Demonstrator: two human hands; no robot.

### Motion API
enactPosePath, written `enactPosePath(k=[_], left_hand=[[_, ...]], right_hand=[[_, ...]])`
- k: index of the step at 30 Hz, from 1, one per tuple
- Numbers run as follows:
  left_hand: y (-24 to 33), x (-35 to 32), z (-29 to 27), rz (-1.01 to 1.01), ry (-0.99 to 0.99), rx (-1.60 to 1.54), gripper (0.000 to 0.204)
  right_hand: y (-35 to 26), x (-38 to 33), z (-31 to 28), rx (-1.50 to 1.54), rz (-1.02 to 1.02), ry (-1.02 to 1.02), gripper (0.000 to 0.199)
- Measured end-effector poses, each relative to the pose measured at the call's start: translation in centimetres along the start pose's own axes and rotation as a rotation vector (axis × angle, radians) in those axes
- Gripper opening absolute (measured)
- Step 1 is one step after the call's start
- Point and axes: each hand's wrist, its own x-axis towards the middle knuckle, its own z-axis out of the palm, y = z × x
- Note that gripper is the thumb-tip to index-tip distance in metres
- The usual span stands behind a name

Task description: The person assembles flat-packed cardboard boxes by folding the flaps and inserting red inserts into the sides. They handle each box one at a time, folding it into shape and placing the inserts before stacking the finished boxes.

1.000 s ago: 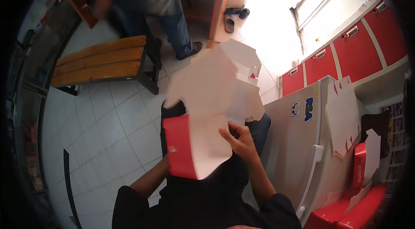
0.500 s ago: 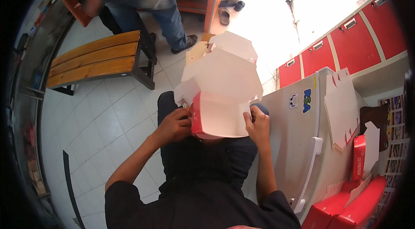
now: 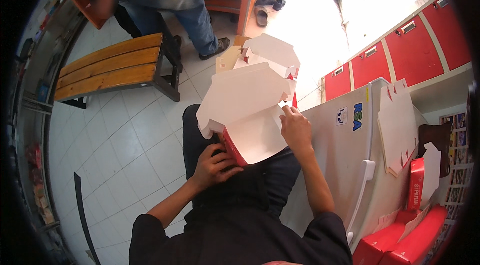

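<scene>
A cardboard box [image 3: 256, 135], white inside and red outside, rests tilted on my lap with its wide lid flap raised away from me. My left hand [image 3: 214, 166] grips its red near-left wall, the fingers curled at the outer face. My right hand [image 3: 296, 129] is closed on the right side wall near the far corner, thumb toward the inside. Some of the fingertips are hidden behind the cardboard. Just past my knees stands another white-and-red box [image 3: 272, 55] with its lid up.
To my right is a white fridge [image 3: 332, 165], with flat box blanks [image 3: 395, 130] and folded red boxes [image 3: 410, 240] on it. Red lockers [image 3: 410, 55] line the far right. A wooden bench [image 3: 112, 70] stands at left, and a person in jeans [image 3: 165, 5] is behind it.
The box has turned clockwise and tilted on my lap. My left hand has moved down toward me, while my right hand has shifted up along the side wall.
</scene>
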Motion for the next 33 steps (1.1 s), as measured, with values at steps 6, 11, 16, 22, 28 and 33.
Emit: enactPosePath(k=[6,11,16,22,28,33], left_hand=[[-0.2,0.6,-0.5,-0.043,-0.078,-0.003,0.023],[-0.9,1.0,-1.0,0.004,-0.142,-0.015,0.021],[-0.8,0.2,-0.5,0.032,-0.179,0.1,0.021],[0.2,0.4,-0.9,-0.034,-0.127,0.212,0.028],[-1.5,0.6,-1.3,-0.151,-0.112,0.233,0.045],[-2.9,-1.5,0.7,-0.193,-0.166,0.177,0.058]], right_hand=[[0.6,0.0,0.5,0.029,0.022,-0.016,0.018],[-1.5,-1.2,-1.8,0.211,-0.185,0.324,0.03],[-6.3,-7.3,-3.9,0.668,-0.364,-0.336,0.04],[-7.1,-9.3,0.1,0.425,-0.392,-0.398,0.019],[-9.4,-6.7,-2.6,0.231,-0.351,-0.413,0.022],[-11.3,-4.4,1.3,0.14,-0.257,-0.214,0.023]])
